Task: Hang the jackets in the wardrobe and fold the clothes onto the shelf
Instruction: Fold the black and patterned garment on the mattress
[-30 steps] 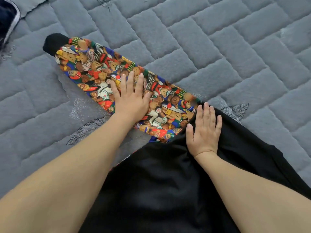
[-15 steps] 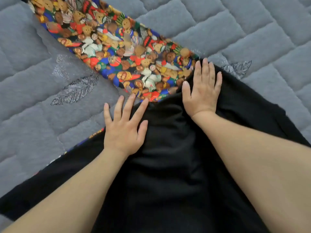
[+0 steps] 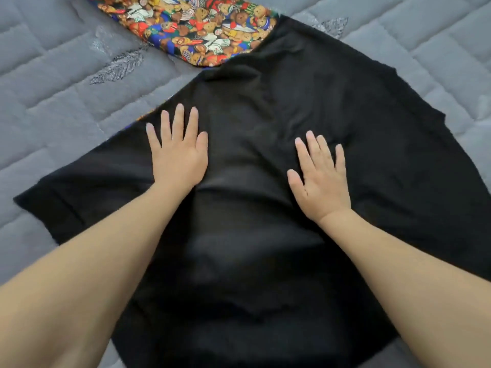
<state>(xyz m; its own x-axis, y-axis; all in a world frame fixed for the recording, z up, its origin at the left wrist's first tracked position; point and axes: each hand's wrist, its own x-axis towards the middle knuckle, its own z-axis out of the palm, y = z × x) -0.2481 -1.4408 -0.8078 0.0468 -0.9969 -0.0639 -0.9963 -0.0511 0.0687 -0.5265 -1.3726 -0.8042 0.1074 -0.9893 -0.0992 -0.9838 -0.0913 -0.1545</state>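
- The left hand (image 3: 177, 158) is pressing flat on the black garment (image 3: 313, 107), its fingers (image 3: 178, 120) straight and slightly apart, pointing toward 12 o'clock.
- The right hand (image 3: 320, 179) is lying flat at its 3 o'clock, fingers spread, gripping nothing.
- The garment is lying spread on the grey quilted bedding (image 3: 53, 62), its teddy-bear printed sleeve (image 3: 196, 30) reaching toward 11 o'clock.
- Judging by this, smoothing is happening; folding and shelving are remaining.

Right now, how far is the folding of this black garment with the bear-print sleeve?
Done: the black garment lies spread on the grey quilted bedcover, its teddy-bear-print sleeve laid out to the side. In hand: the left hand and right hand press flat on it. Left: no fold shows yet; no shelf or wardrobe is in view.
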